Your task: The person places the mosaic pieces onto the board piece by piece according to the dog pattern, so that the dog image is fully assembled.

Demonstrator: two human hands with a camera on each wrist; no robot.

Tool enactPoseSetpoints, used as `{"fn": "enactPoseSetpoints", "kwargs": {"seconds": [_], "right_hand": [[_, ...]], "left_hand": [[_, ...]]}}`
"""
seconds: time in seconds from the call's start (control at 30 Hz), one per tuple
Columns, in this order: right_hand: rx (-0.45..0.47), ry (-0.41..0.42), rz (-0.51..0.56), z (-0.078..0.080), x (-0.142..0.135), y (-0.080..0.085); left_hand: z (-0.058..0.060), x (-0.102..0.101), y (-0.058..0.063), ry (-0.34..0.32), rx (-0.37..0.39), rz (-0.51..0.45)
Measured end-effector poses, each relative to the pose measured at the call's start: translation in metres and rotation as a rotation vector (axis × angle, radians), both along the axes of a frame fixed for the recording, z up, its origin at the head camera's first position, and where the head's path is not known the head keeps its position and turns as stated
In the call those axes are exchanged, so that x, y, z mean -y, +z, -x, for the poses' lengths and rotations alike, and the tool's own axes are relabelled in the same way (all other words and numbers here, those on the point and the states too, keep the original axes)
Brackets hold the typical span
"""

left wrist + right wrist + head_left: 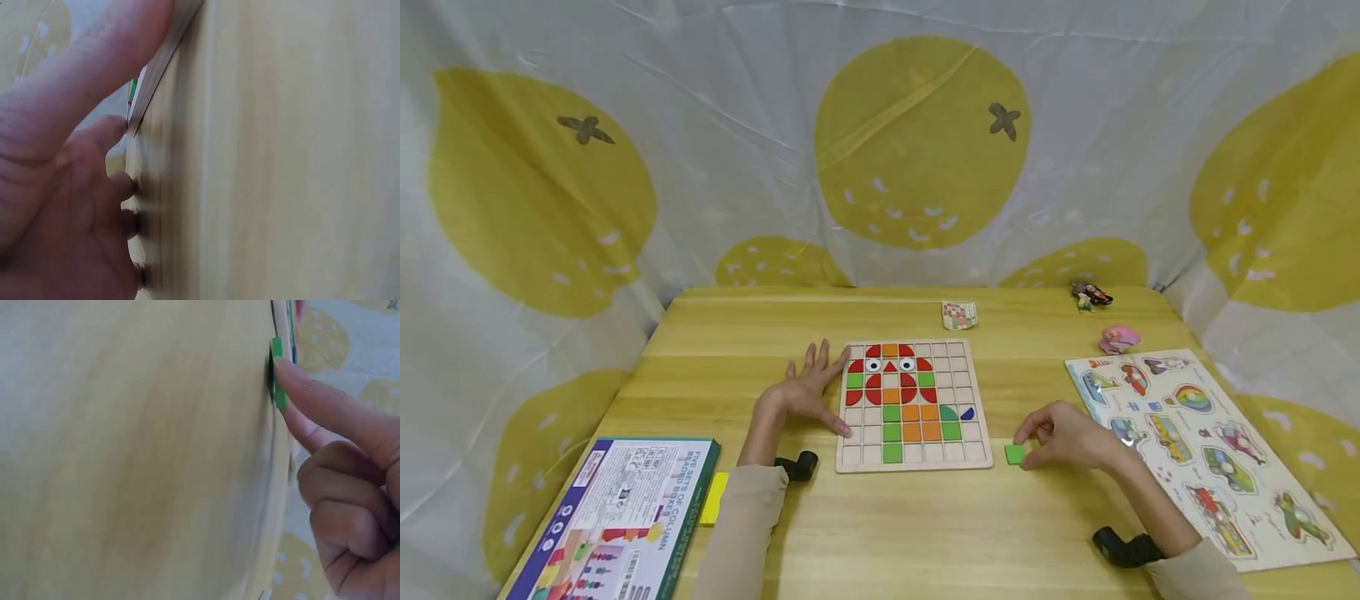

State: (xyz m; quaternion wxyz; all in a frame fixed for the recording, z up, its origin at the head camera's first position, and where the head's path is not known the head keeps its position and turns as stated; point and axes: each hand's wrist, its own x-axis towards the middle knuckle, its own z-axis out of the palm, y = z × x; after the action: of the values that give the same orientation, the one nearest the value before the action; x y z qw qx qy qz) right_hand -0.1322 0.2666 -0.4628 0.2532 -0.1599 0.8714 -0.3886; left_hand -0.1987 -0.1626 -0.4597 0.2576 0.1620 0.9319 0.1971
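A square wooden grid board lies on the table, with red, orange, green and white-eyed tiles set in a bird-like picture. Spread fingers of my left hand rest along its left edge, the thumb at the lower part and the index higher up; the left wrist view has the thumb against the board's side. To the right of the board, my right hand pinches a green square tile between thumb and index finger, low over the table. The other fingers are curled in. A dark blue rounded piece sits askew on the board's right side.
A small picture card lies behind the board. At the right is a vehicle puzzle board, with a pink toy and small dark figures behind it. A boxed toy lies front left, beside a yellow item.
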Motion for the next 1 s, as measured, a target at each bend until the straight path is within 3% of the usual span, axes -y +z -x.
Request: {"fn": "enactPoseSetpoints", "kwargs": {"seconds": [0.2,0.43,1.0], "right_hand": [[-0.086,-0.004,0.030,0.000,0.031,0.004],[-0.100,0.019,0.048,0.002,0.072,0.002],[-0.072,-0.004,0.078,0.004,0.082,-0.002]], "left_hand": [[-0.002,-0.001,0.000,0.004,0.013,-0.002],[-0.002,-0.004,0.001,-0.002,0.012,0.005],[0.000,0.001,-0.001,0.008,0.027,0.002]]}}
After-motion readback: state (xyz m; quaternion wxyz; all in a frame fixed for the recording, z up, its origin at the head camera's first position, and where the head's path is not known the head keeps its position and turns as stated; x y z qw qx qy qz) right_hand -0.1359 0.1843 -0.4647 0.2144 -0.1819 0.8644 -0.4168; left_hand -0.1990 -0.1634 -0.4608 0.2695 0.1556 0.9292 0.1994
